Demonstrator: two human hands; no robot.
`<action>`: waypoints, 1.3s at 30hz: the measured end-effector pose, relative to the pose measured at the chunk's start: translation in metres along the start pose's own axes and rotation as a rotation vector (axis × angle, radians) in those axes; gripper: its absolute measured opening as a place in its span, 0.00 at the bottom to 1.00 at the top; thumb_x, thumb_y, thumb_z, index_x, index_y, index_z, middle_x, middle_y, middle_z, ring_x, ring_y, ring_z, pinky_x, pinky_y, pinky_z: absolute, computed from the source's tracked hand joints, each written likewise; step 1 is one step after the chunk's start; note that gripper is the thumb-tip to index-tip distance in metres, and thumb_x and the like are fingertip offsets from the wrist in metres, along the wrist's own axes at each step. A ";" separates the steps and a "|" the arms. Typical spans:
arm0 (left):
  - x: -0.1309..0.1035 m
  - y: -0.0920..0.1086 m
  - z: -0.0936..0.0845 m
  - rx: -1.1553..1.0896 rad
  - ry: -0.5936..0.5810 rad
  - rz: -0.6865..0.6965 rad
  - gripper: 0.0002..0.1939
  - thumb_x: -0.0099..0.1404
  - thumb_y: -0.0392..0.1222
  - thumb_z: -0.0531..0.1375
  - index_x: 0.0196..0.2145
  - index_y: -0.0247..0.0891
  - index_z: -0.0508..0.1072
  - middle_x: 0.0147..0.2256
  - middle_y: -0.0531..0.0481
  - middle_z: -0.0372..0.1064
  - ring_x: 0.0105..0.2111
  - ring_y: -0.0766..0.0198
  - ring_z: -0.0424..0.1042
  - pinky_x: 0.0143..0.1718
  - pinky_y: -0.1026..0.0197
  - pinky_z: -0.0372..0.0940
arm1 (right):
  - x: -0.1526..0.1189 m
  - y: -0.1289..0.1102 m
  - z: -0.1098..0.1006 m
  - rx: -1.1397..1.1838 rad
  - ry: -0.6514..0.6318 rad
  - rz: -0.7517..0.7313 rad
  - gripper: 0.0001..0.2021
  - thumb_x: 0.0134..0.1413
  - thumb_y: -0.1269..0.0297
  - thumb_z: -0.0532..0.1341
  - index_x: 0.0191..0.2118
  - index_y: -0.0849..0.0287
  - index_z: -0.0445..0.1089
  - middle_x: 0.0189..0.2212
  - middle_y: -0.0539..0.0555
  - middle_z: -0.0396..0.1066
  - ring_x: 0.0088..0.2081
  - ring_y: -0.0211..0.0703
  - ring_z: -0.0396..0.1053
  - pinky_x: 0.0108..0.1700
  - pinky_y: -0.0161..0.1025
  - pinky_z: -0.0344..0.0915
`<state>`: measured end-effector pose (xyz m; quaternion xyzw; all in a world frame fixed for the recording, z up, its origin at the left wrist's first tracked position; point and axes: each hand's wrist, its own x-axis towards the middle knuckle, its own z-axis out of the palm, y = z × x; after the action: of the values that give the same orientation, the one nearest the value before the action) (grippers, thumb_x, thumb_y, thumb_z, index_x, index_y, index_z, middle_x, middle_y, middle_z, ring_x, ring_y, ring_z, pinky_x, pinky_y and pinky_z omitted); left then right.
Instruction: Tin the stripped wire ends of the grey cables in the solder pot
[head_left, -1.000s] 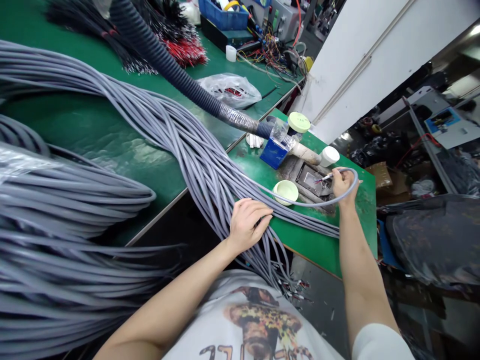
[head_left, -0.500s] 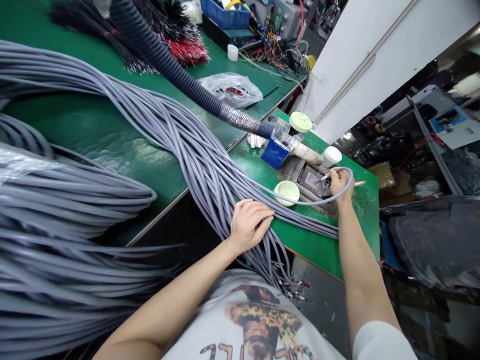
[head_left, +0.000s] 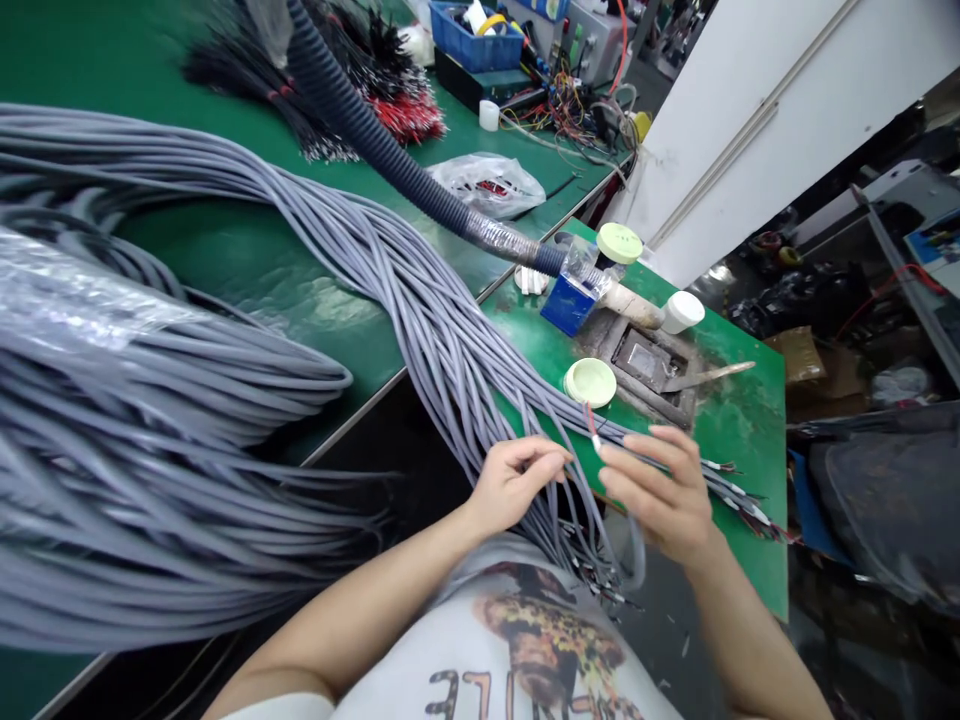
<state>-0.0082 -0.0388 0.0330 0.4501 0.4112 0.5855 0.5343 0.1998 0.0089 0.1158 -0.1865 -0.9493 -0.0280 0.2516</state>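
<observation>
My right hand (head_left: 664, 490) is above the front edge of the small green table, its fingers around a grey cable (head_left: 637, 560). This cable's stripped end (head_left: 594, 430), with a red wire and a white part, sticks out to the left of the fingertips. My left hand (head_left: 521, 480) rests beside the bundle of grey cables (head_left: 450, 350), thumb and fingers drawn together; whatever is between them is hidden. Beyond the hands, a pale green bowl (head_left: 590, 382) stands beside a square metal pot (head_left: 649, 360) with a dull grey surface.
A flat stick (head_left: 712, 376) lies across the pot's edge. Behind it are a ribbed hose (head_left: 420, 185) with a blue box (head_left: 568, 305), a white jar (head_left: 682, 312) and a yellowish lid (head_left: 619, 242). Wrapped cable coils (head_left: 187, 370) fill the left.
My right hand has drawn the cable end away from the pot, back towards my body and the left hand. My left hand has lifted off the bundle, its fingers curling in. The view has shifted slightly.
</observation>
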 end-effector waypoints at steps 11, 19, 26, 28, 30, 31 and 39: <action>-0.014 -0.005 0.007 -0.218 -0.034 -0.392 0.29 0.53 0.65 0.62 0.19 0.30 0.73 0.16 0.52 0.62 0.18 0.72 0.58 0.22 0.67 0.53 | -0.015 -0.044 0.027 0.238 -0.055 0.000 0.20 0.56 0.76 0.55 0.54 0.57 0.68 0.49 0.52 0.75 0.55 0.48 0.63 0.58 0.54 0.59; -0.014 0.000 0.008 -0.207 -0.055 -0.359 0.30 0.55 0.65 0.60 0.16 0.31 0.70 0.17 0.51 0.63 0.19 0.72 0.58 0.21 0.68 0.52 | -0.015 -0.056 0.029 0.476 0.061 0.390 0.10 0.52 0.76 0.60 0.41 0.58 0.72 0.32 0.54 0.75 0.36 0.44 0.68 0.42 0.45 0.65; -0.020 0.000 0.008 -0.236 -0.127 -0.337 0.26 0.59 0.62 0.59 0.27 0.31 0.77 0.15 0.54 0.60 0.15 0.71 0.60 0.19 0.67 0.53 | -0.015 -0.072 0.053 1.060 -0.218 0.910 0.13 0.60 0.58 0.56 0.32 0.60 0.73 0.22 0.51 0.73 0.23 0.37 0.67 0.28 0.34 0.63; -0.021 0.000 0.008 -0.237 -0.129 -0.342 0.26 0.60 0.61 0.59 0.32 0.31 0.78 0.15 0.54 0.61 0.15 0.71 0.60 0.19 0.67 0.53 | -0.015 -0.075 0.059 1.232 -0.214 1.002 0.15 0.59 0.55 0.57 0.32 0.60 0.73 0.21 0.51 0.74 0.20 0.36 0.66 0.24 0.32 0.62; -0.020 0.001 0.007 -0.249 -0.106 -0.350 0.26 0.58 0.60 0.61 0.36 0.31 0.78 0.17 0.54 0.63 0.16 0.72 0.59 0.19 0.67 0.53 | -0.013 -0.078 0.062 1.328 -0.186 1.060 0.15 0.58 0.55 0.58 0.30 0.61 0.73 0.19 0.51 0.73 0.18 0.34 0.65 0.22 0.31 0.61; -0.020 0.001 0.007 -0.263 -0.086 -0.352 0.26 0.57 0.60 0.62 0.37 0.31 0.78 0.18 0.54 0.63 0.16 0.73 0.59 0.20 0.68 0.53 | -0.013 -0.079 0.063 1.352 -0.174 1.073 0.14 0.57 0.55 0.59 0.29 0.61 0.72 0.18 0.50 0.73 0.18 0.33 0.65 0.22 0.30 0.61; -0.016 -0.008 0.007 -0.446 0.122 -0.295 0.13 0.57 0.48 0.66 0.31 0.35 0.73 0.22 0.55 0.66 0.20 0.75 0.60 0.23 0.71 0.55 | -0.012 -0.081 0.064 1.329 -0.167 1.068 0.13 0.56 0.57 0.61 0.27 0.61 0.71 0.18 0.50 0.72 0.17 0.31 0.62 0.21 0.28 0.58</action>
<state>0.0010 -0.0544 0.0262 0.2204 0.3645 0.6034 0.6742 0.1498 -0.0608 0.0575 -0.4240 -0.5688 0.6703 0.2176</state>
